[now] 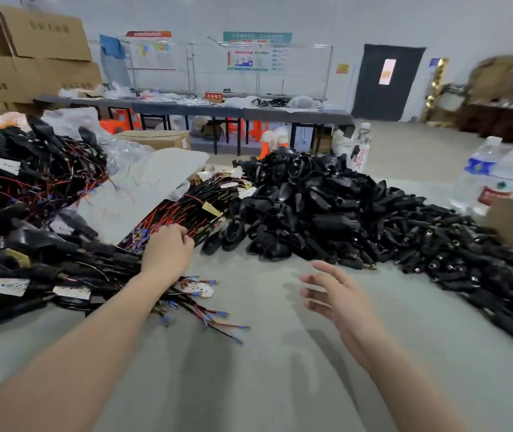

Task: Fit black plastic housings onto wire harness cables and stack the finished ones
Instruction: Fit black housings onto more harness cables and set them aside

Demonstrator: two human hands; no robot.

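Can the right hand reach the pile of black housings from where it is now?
Probably yes. The right hand is open above bare table, and the pile of black housings lies just beyond it with nothing between.

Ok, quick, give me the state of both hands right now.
Left hand: fingers curled into the wire harness bundle, gripping wires.
Right hand: open, fingers spread, holding nothing.

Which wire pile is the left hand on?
The middle bundle, beside the housing heap: the left hand curls its fingers into its near end. The tangled heap lies farther left.
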